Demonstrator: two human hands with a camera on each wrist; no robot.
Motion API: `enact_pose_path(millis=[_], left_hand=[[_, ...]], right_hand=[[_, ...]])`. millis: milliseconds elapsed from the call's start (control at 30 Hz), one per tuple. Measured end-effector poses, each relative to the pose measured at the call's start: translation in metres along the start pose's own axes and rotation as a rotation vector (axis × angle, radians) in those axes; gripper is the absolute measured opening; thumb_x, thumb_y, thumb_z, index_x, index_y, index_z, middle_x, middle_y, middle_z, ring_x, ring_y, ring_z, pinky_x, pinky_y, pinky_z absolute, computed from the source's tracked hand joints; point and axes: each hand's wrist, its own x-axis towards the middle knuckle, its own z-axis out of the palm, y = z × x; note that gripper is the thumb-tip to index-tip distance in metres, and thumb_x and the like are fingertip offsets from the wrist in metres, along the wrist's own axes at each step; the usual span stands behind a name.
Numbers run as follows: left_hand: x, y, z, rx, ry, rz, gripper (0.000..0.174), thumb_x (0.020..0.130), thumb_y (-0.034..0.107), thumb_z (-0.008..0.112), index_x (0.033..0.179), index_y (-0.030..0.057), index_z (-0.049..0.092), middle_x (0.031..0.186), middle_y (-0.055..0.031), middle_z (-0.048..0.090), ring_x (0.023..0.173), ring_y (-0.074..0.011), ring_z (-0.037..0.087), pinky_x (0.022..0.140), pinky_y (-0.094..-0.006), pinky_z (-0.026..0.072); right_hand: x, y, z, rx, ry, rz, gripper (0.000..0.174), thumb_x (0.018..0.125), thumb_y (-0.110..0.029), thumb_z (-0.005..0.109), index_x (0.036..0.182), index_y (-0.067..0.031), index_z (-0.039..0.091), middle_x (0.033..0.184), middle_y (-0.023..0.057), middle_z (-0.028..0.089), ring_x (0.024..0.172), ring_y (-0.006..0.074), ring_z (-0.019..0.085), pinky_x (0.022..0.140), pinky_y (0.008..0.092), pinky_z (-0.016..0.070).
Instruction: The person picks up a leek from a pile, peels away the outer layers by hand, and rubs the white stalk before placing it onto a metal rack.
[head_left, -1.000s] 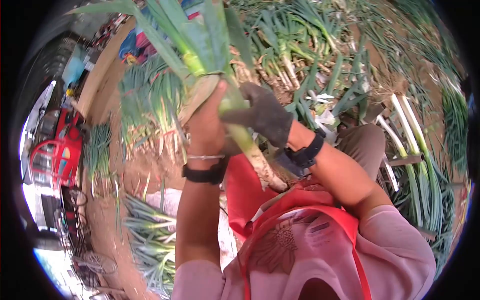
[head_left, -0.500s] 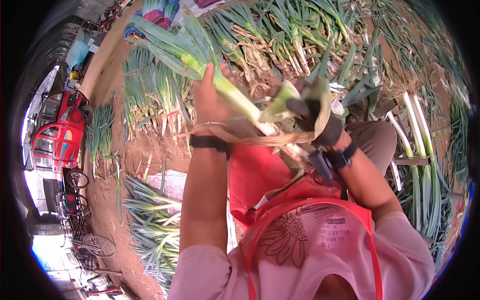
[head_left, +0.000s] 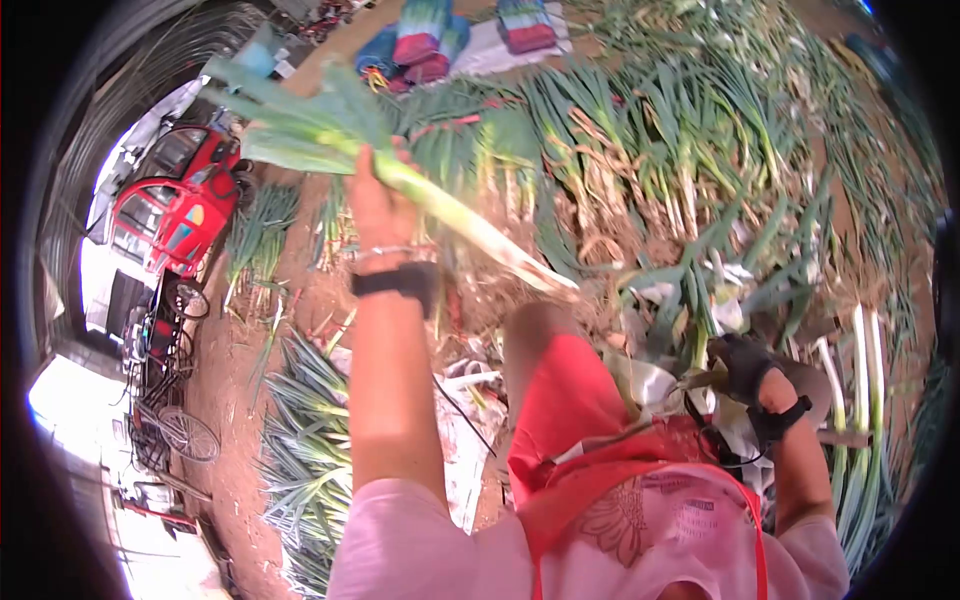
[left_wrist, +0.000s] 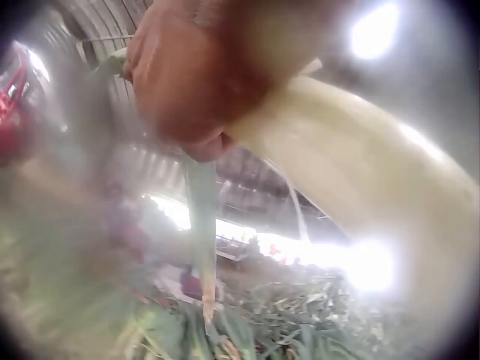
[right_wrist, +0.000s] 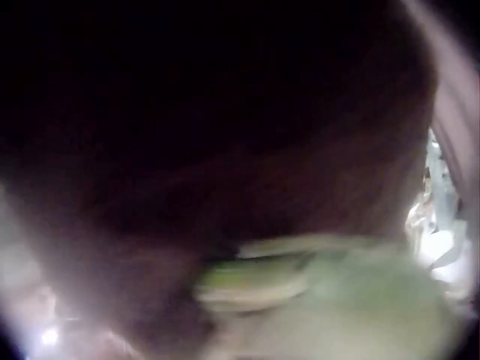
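Note:
In the head view my bare left hand (head_left: 382, 205) grips a thick leek (head_left: 465, 218) around its stalk, its green leaves up and left, its white end slanting down to the right. The left wrist view has the hand (left_wrist: 202, 82) curled against the pale stalk (left_wrist: 360, 150). Low on the right, beside the knee, is my dark-gloved right hand (head_left: 745, 370), its fingers curled round stripped leaf pieces (head_left: 650, 385). In the right wrist view, blurred pale green leaf (right_wrist: 337, 300) lies against the dark glove (right_wrist: 247, 172).
Rows of leeks (head_left: 690, 140) cover the ground ahead, and another pile (head_left: 305, 440) lies at lower left. Several long leeks (head_left: 862, 400) rest across a wooden support at right. A red vehicle (head_left: 180, 205) and bicycles (head_left: 188, 432) stand far left.
My right hand has pulled outer leaves away from the leek and moved down to the right with them. My left hand has shifted left with the leek, which is now clear of the lap.

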Motion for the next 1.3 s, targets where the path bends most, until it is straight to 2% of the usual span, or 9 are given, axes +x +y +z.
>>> enact_pose_path(millis=[133, 300, 467, 767, 900, 1000, 1067, 1100, 1300], left_hand=[[-0.048, -0.018, 0.043, -0.089, -0.115, -0.084, 0.038, 0.098, 0.034, 0.042, 0.122, 0.0055, 0.048, 0.110, -0.0107, 0.060, 0.092, -0.0220, 0.056, 0.080, -0.0396, 0.0455], [-0.103, -0.019, 0.098, -0.120, -0.090, -0.192, 0.038, 0.097, 0.033, 0.044, 0.123, 0.0058, 0.047, 0.112, -0.0106, 0.059, 0.095, -0.0232, 0.055, 0.081, -0.0395, 0.0448], [-0.113, -0.023, 0.095, -0.074, -0.108, -0.170, 0.032, 0.097, 0.028, 0.047, 0.122, 0.0072, 0.045, 0.112, -0.0075, 0.053, 0.095, -0.0226, 0.053, 0.082, -0.0390, 0.0446], [-0.127, -0.018, 0.092, -0.001, -0.006, -0.024, 0.028, 0.097, 0.024, 0.050, 0.118, 0.0069, 0.045, 0.108, -0.0062, 0.051, 0.094, -0.0214, 0.052, 0.087, -0.0380, 0.0442], [-0.127, -0.008, 0.073, -0.016, -0.080, -0.100, 0.033, 0.097, 0.026, 0.048, 0.123, 0.0064, 0.043, 0.114, -0.0084, 0.052, 0.102, -0.0230, 0.053, 0.091, -0.0400, 0.0431], [-0.137, 0.002, 0.070, -0.048, -0.230, -0.138, 0.038, 0.097, 0.028, 0.048, 0.128, 0.0061, 0.043, 0.122, -0.0108, 0.052, 0.111, -0.0243, 0.052, 0.093, -0.0415, 0.0423], [-0.144, 0.000, 0.071, -0.145, -0.354, -0.052, 0.035, 0.098, 0.024, 0.047, 0.128, 0.0092, 0.040, 0.121, -0.0101, 0.050, 0.103, -0.0235, 0.053, 0.091, -0.0408, 0.0445], [-0.133, -0.009, 0.067, -0.268, -0.392, -0.150, 0.031, 0.096, 0.022, 0.050, 0.123, 0.0085, 0.044, 0.118, -0.0120, 0.054, 0.097, -0.0211, 0.056, 0.084, -0.0384, 0.0485], [-0.092, -0.039, 0.062, -0.249, -0.295, -0.244, 0.015, 0.094, 0.016, 0.053, 0.104, 0.0044, 0.052, 0.084, -0.0030, 0.056, 0.072, -0.0130, 0.052, 0.066, -0.0294, 0.0470]], right_hand=[[0.063, -0.082, -0.048, 0.411, 0.621, -0.584, 0.043, 0.076, -0.015, 0.067, 0.114, -0.0011, 0.054, 0.107, 0.0172, 0.058, 0.099, 0.0334, 0.057, 0.086, 0.0386, 0.0459], [0.106, -0.179, -0.077, 0.538, 0.889, -0.700, 0.046, 0.073, -0.022, 0.070, 0.111, -0.0018, 0.054, 0.102, 0.0189, 0.057, 0.096, 0.0360, 0.055, 0.084, 0.0410, 0.0448], [0.096, -0.198, -0.066, 0.592, 0.956, -0.504, 0.035, 0.069, -0.017, 0.073, 0.093, -0.0028, 0.052, 0.089, 0.0163, 0.054, 0.086, 0.0362, 0.053, 0.075, 0.0439, 0.0447], [0.091, -0.216, -0.064, 0.651, 0.684, -0.428, 0.025, 0.071, -0.016, 0.070, 0.083, -0.0054, 0.051, 0.082, 0.0149, 0.056, 0.082, 0.0354, 0.055, 0.069, 0.0438, 0.0452], [0.090, -0.210, -0.052, 0.497, 0.902, -0.652, 0.023, 0.071, -0.015, 0.069, 0.083, -0.0055, 0.052, 0.081, 0.0147, 0.056, 0.077, 0.0364, 0.055, 0.066, 0.0438, 0.0454], [0.077, -0.197, -0.059, 0.628, 0.970, -0.752, 0.022, 0.073, -0.013, 0.069, 0.084, -0.0056, 0.052, 0.076, 0.0083, 0.054, 0.070, 0.0253, 0.056, 0.063, 0.0368, 0.0451], [0.076, -0.189, -0.072, 1.340, 0.493, -0.521, 0.020, 0.075, -0.013, 0.069, 0.084, -0.0067, 0.052, 0.075, -0.0001, 0.049, 0.070, 0.0106, 0.050, 0.061, 0.0280, 0.0423], [0.080, -0.185, -0.074, 1.369, 0.447, -0.588, 0.019, 0.077, -0.013, 0.069, 0.082, -0.0079, 0.052, 0.077, -0.0045, 0.045, 0.073, 0.0037, 0.044, 0.061, 0.0226, 0.0392], [0.053, -0.176, -0.075, 1.628, 0.324, -0.698, 0.013, 0.082, -0.008, 0.065, 0.091, -0.0046, 0.056, 0.090, 0.0033, 0.060, 0.076, 0.0087, 0.055, 0.064, 0.0245, 0.0422]])
